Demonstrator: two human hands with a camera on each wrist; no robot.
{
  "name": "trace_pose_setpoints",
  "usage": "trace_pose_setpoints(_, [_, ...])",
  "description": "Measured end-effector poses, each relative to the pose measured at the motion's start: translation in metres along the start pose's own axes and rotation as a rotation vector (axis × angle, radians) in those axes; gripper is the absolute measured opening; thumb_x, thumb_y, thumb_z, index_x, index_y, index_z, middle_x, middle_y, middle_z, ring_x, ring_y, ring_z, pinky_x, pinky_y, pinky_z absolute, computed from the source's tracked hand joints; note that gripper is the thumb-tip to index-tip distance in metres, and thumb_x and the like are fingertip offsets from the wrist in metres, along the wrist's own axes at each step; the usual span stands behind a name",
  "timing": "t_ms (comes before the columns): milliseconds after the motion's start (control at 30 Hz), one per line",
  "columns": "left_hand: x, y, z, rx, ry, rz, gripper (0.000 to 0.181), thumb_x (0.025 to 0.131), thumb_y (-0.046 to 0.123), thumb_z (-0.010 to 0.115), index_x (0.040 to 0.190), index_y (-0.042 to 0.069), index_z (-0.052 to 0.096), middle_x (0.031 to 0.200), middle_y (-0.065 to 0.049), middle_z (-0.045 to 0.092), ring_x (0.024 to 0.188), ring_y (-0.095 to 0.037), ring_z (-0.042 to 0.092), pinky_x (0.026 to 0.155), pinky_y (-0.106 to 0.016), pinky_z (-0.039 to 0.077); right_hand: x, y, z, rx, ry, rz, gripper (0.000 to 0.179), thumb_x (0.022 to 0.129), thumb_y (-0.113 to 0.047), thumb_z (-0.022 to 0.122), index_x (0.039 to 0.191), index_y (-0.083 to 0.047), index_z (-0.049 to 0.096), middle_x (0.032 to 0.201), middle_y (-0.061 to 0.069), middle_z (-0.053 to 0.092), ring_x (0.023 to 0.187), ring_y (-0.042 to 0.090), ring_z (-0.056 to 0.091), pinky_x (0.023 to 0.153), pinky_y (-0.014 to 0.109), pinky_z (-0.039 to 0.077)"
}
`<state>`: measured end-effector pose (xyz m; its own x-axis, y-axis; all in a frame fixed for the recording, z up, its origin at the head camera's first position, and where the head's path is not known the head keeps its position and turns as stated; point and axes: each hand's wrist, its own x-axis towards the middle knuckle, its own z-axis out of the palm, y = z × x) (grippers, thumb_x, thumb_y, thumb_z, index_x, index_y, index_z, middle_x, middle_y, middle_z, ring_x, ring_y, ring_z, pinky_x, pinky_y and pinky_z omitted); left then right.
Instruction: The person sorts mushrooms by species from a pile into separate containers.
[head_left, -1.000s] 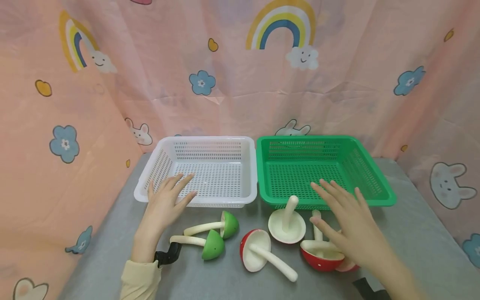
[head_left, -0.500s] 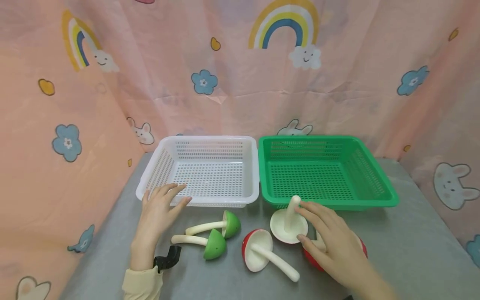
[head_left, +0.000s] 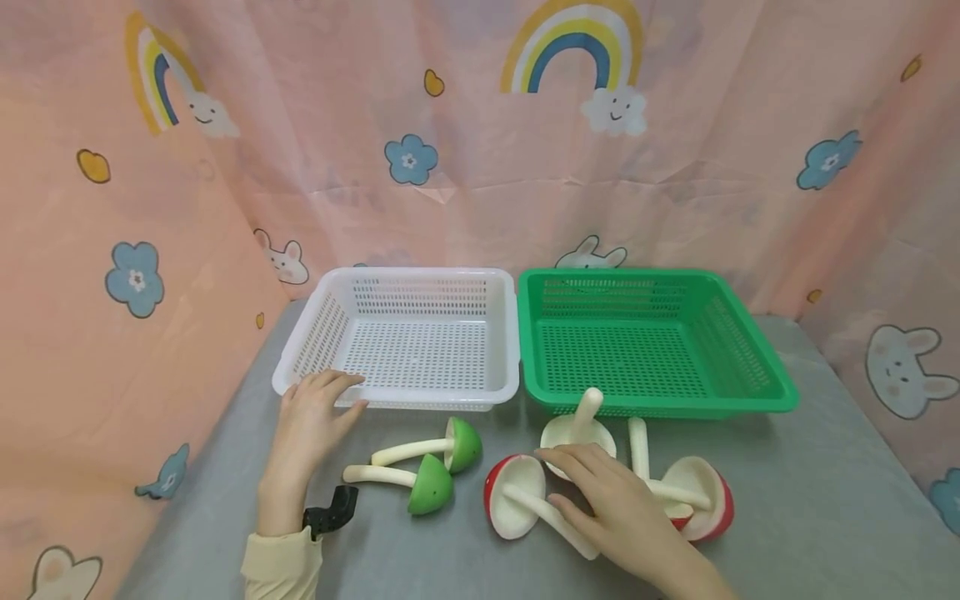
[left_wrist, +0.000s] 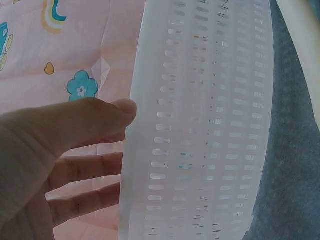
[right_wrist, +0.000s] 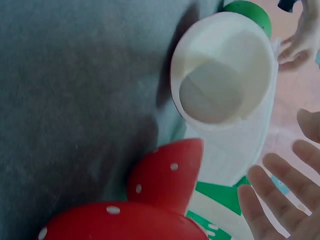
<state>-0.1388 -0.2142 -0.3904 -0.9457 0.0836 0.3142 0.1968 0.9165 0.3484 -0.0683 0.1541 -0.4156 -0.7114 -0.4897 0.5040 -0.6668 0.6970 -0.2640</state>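
Note:
My right hand hovers with loosely bent, spread fingers above the stem of a red toy mushroom lying on its side. Just behind its fingers, another red mushroom rests cap-down, stem up. To its right, more red mushrooms lie overlapped, partly hidden. The right wrist view has the hand's fingers apart, holding nothing, near red spotted caps. My left hand is at the front left rim of the white basket, fingers relaxed; whether it touches is unclear. Two green mushrooms lie to its right.
A green basket stands beside the white one at the back of the grey table. Pink patterned cloth hangs behind and at both sides. A black wrist device sits on the left wrist.
My right hand has moved left, from above the right-hand red mushrooms to the red mushroom lying on its side. My left hand has drawn back slightly, its fingers bending a little.

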Motion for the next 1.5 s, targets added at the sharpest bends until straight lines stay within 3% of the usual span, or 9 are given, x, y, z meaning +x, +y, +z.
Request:
trace_pose_setpoints(333, [0.004,0.004,0.004,0.023,-0.012,-0.022,0.025,0.086,0.023,0.07,0.107,0.01,0.07,0.109,-0.009,0.067,0.112,-0.035,0.055,0.101,-0.068,0.031,-0.003,0.001,0.018,-0.016,-0.063,-0.033,0.028,0.075,-0.02,0.079,0.101,-0.022,0.068,0.095,-0.015,0.063,0.08,0.001,0.053,0.066,0.018,0.045])
trace_pose_setpoints(600, [0.004,0.005,0.006,0.017,0.006,0.002,0.019,0.085,0.02,0.072,0.103,0.012,0.07,0.103,-0.007,0.066,0.106,-0.034,0.056,0.097,-0.067,0.033,-0.006,-0.001,0.023,-0.02,-0.185,0.06,0.029,0.074,-0.022,0.079,0.101,-0.026,0.068,0.087,-0.016,0.06,0.075,0.0,0.054,0.057,0.018,0.042])
trace_pose_setpoints(733, [0.004,0.005,0.007,0.022,0.008,0.012,0.018,0.085,0.019,0.072,0.102,0.012,0.07,0.101,-0.007,0.065,0.105,-0.035,0.056,0.096,-0.067,0.034,-0.007,-0.003,0.023,-0.037,-0.227,0.056,0.035,0.072,-0.017,0.078,0.104,-0.025,0.066,0.087,-0.015,0.061,0.075,0.002,0.056,0.057,0.021,0.043])
trace_pose_setpoints(1100, [0.003,0.004,0.004,0.028,0.007,0.01,0.017,0.085,0.018,0.071,0.101,0.011,0.069,0.102,-0.009,0.065,0.106,-0.037,0.056,0.096,-0.069,0.034,-0.001,0.0,0.022,-0.066,-0.089,-0.099,0.044,0.067,-0.011,0.08,0.104,-0.028,0.065,0.082,-0.019,0.057,0.074,0.0,0.054,0.053,0.014,0.036])
trace_pose_setpoints(1500, [0.001,0.002,0.003,0.022,0.013,0.007,0.017,0.085,0.018,0.072,0.1,0.011,0.069,0.1,-0.009,0.065,0.105,-0.037,0.056,0.096,-0.068,0.034,0.02,-0.004,0.011,-0.071,0.015,-0.158,0.044,0.07,-0.008,0.076,0.109,-0.025,0.065,0.087,-0.014,0.059,0.074,0.001,0.053,0.058,0.015,0.041])
